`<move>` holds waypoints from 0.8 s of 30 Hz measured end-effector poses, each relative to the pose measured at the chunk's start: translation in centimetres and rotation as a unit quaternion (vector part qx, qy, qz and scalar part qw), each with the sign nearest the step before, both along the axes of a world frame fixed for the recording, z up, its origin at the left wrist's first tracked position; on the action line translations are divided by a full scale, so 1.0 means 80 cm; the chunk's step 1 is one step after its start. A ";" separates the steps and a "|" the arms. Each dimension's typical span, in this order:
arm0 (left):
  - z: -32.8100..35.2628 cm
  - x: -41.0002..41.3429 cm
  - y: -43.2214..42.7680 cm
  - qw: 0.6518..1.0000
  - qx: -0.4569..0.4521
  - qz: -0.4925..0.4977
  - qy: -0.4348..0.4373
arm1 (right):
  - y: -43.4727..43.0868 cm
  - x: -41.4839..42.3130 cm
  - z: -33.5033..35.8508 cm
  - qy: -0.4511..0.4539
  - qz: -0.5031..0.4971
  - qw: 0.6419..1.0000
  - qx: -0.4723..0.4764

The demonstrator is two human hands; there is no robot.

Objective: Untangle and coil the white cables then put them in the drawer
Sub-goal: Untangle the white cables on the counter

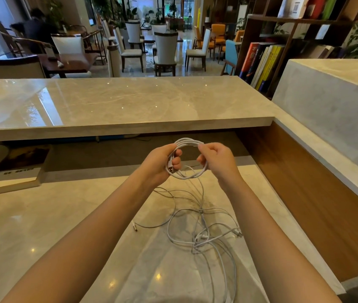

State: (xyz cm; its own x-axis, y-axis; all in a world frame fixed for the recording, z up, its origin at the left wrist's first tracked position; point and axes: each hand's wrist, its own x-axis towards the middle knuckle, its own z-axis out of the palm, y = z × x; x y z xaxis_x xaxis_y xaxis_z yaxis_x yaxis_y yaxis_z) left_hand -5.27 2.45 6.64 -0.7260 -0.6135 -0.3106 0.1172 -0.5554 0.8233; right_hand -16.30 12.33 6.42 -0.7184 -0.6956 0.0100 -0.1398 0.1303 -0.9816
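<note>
Both hands hold a round coil of thin white cable [190, 158] in the air above the pale glossy marble worktop [42, 215]. The left hand [162, 164] grips the coil's left side, a silver USB plug [170, 168] sticking out below its fingers; the right hand [216, 159] pinches the top right. A loose tangle of white cables [204, 232] lies on the worktop below, one strand rising to the coil.

The camera sits on my head and looks forward and down; it is close above my left hand [158, 165] and right hand [217, 162], over the marble desk [31, 215].
</note>
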 end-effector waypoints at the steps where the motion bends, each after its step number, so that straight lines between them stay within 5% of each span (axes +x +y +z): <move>1: 0.001 0.001 0.000 1.000 -0.017 -0.014 -0.001 | -0.002 -0.003 0.001 0.031 -0.003 0.999 0.008; 4: 0.002 0.003 0.003 0.984 -0.166 -0.048 -0.048 | -0.013 -0.007 -0.002 0.085 -0.029 0.995 0.039; 7: -0.007 -0.002 0.010 0.932 -0.338 0.017 -0.132 | -0.021 -0.005 -0.011 0.104 -0.070 0.991 0.048; 13: -0.020 -0.001 0.012 0.881 -0.411 0.182 -0.146 | -0.027 0.005 -0.024 0.129 -0.093 0.986 0.044; 15: -0.019 0.001 0.008 0.882 -0.381 0.234 -0.149 | -0.025 0.002 -0.026 0.126 -0.086 0.988 0.036; 17: -0.016 0.004 -0.003 0.921 -0.268 0.246 -0.138 | -0.020 0.003 -0.028 0.111 -0.054 0.992 0.010; 20: -0.011 0.014 -0.016 0.974 -0.115 0.163 -0.109 | -0.013 0.009 -0.028 0.099 0.020 0.994 -0.032; 24: -0.006 0.023 -0.018 0.988 -0.086 0.054 -0.113 | -0.012 0.013 -0.025 0.131 0.056 0.989 -0.045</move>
